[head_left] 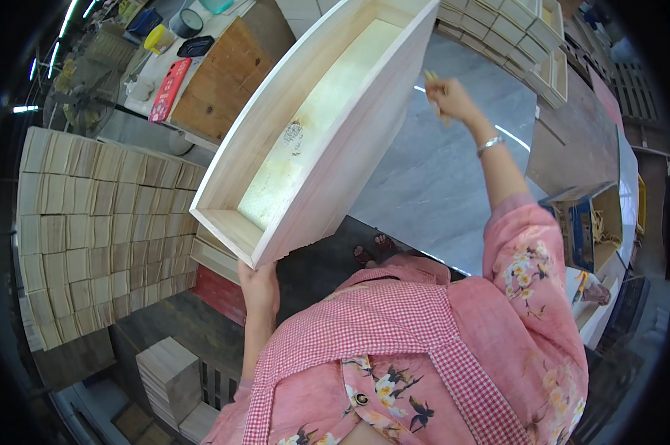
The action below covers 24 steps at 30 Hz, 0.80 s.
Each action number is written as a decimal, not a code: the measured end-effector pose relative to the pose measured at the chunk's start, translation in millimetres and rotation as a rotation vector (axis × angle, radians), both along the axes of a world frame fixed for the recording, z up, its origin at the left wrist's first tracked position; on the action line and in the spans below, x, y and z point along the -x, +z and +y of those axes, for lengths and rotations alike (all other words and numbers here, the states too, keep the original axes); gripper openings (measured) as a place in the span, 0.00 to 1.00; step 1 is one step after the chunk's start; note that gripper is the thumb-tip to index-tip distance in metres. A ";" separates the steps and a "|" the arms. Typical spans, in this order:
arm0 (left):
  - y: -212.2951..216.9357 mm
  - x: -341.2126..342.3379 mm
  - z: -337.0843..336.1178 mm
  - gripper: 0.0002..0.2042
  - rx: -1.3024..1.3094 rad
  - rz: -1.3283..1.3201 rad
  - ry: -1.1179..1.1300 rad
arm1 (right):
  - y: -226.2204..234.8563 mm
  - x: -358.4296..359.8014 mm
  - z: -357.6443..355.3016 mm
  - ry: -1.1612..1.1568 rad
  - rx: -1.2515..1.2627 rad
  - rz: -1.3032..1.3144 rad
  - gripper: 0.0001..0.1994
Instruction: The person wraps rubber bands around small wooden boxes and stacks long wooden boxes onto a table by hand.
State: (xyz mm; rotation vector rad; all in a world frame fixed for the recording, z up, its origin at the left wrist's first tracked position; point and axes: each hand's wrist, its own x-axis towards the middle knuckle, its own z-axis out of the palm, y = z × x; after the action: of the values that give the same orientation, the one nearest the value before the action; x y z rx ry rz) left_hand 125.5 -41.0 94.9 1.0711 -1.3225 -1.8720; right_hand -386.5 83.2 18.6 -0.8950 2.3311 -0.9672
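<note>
A long, open-topped box of pale wood [335, 141] is raised at a slant in front of me, its near end lower and its floor showing a dark printed mark and some stains. My left hand [261, 291] grips its near corner from below, the fingers partly hidden by the wood. Off the box's right side, above the grey marbled tabletop [413, 182], my right hand [452, 100] is closed around a short, thin, yellowish stick-like thing [447, 121]. The stick's ends poke out of the fist, apart from the box.
Wooden boxes [90, 230] stand in tall stacks at the left, and more boxes [498, 33] are piled at the far right. A workbench [224, 81] with a red package [170, 89] and tubs lies at the far left. Boards [170, 374] are stacked at lower left.
</note>
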 end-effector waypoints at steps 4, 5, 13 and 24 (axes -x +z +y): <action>-150.7 -10.2 -48.9 0.24 -0.688 0.322 -0.019 | -112.4 -28.7 -7.7 -0.052 0.137 0.149 0.20; -193.0 -9.9 -57.3 0.24 -0.788 0.361 -0.011 | -136.1 -35.0 -15.3 -0.029 0.166 0.202 0.22; -234.4 35.3 -8.8 0.25 -0.944 0.292 0.044 | -165.5 -53.7 -40.9 -0.126 0.150 -0.230 0.30; -207.8 125.5 27.3 0.25 -0.915 0.284 0.040 | -142.7 -7.6 17.9 -0.201 0.081 -0.105 0.23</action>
State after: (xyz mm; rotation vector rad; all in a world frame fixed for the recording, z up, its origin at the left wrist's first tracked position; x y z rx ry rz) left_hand 0.0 -13.7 -112.8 1.1466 -0.2349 -2.5405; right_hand -379.0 101.1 -124.1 -0.6313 2.3390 -1.1687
